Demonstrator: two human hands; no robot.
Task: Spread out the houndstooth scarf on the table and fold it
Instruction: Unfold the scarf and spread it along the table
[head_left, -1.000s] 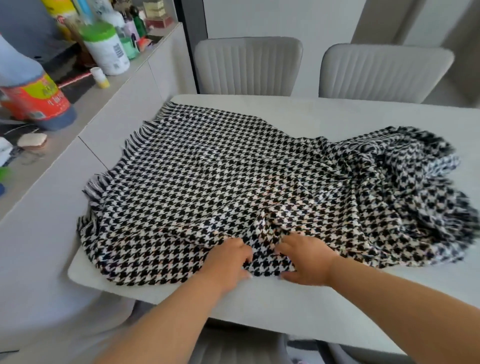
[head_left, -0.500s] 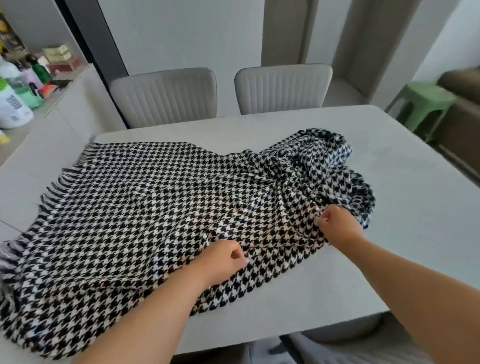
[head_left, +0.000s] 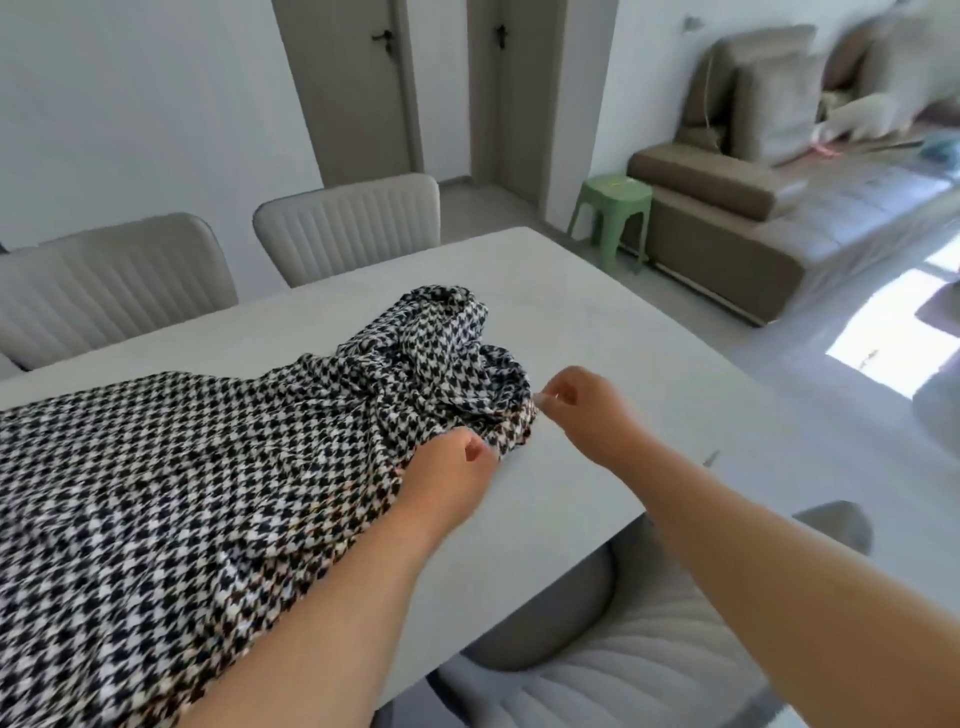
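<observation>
The black-and-white houndstooth scarf (head_left: 182, 467) lies on the pale grey table (head_left: 597, 322). Its left part is spread flat; its right end is bunched in a heap (head_left: 447, 353). My left hand (head_left: 452, 467) grips the scarf's near edge just below the heap, fingers closed on the cloth. My right hand (head_left: 582, 410) pinches the edge of the bunched end at its right side, between thumb and fingertips. The scarf's left end runs out of view.
Two grey ribbed chairs (head_left: 348, 223) stand along the table's far side, and another chair (head_left: 623, 649) sits under the near edge. A green stool (head_left: 613, 208) and a brown sofa (head_left: 753, 197) are to the right. Bare tabletop lies right of the heap.
The view has swung right. Both hands have moved right along the scarf's near edge, from its middle to the bunched end, where they now grip the cloth.
</observation>
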